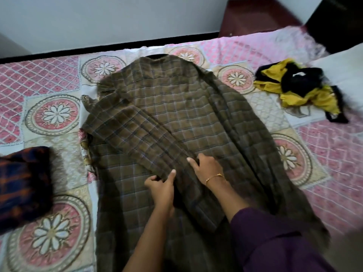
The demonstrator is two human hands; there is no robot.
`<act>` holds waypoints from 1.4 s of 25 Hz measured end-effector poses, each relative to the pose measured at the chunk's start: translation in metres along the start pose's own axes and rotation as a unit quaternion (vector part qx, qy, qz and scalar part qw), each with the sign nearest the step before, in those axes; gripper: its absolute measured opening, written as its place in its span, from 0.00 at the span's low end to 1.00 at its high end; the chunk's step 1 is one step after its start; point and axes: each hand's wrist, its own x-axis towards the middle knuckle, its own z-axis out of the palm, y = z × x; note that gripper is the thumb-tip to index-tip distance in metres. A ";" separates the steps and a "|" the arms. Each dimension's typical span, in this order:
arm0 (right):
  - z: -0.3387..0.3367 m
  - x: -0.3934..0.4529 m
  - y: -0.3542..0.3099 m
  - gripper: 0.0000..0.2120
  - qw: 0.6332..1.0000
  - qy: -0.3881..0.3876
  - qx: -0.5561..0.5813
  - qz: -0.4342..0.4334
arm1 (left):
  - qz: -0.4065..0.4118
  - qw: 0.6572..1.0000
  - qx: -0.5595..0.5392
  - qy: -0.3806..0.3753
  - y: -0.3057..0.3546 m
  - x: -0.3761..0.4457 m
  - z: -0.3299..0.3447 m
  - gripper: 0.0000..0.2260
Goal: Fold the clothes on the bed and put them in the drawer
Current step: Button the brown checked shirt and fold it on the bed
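A brown checked shirt lies spread face down on the bed, collar at the far end. Its left sleeve is folded diagonally across the back toward the near middle. My left hand pinches the cuff end of that sleeve between thumb and fingers. Just to the right, my right hand, with a gold bracelet on the wrist, grips the same sleeve end with fingers curled over the cloth. A crumpled yellow and black garment lies at the far right of the bed. A folded dark blue and orange garment sits at the near left.
The bed is covered by a pink and cream floral bedspread. A white pillow lies at the far right. A pale wall runs behind the bed, with dark red floor and a dark piece of furniture at the top right.
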 end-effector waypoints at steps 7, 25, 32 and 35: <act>0.001 -0.057 0.056 0.16 0.998 0.061 -0.012 -0.006 | -0.016 0.998 0.012 0.057 -0.056 -0.055 0.004 0.15; -0.063 -0.118 0.171 0.13 0.888 0.283 0.187 0.310 | 0.219 0.851 0.409 -0.245 -0.079 -0.103 0.059 0.15; -0.093 -0.092 0.030 0.14 0.884 -0.095 0.457 -0.025 | 0.002 0.895 -0.159 -0.417 0.004 -0.060 0.021 0.32; -0.058 -0.065 0.034 0.12 0.908 -0.045 0.411 0.067 | -0.025 0.922 -0.133 -0.363 0.011 -0.010 -0.027 0.45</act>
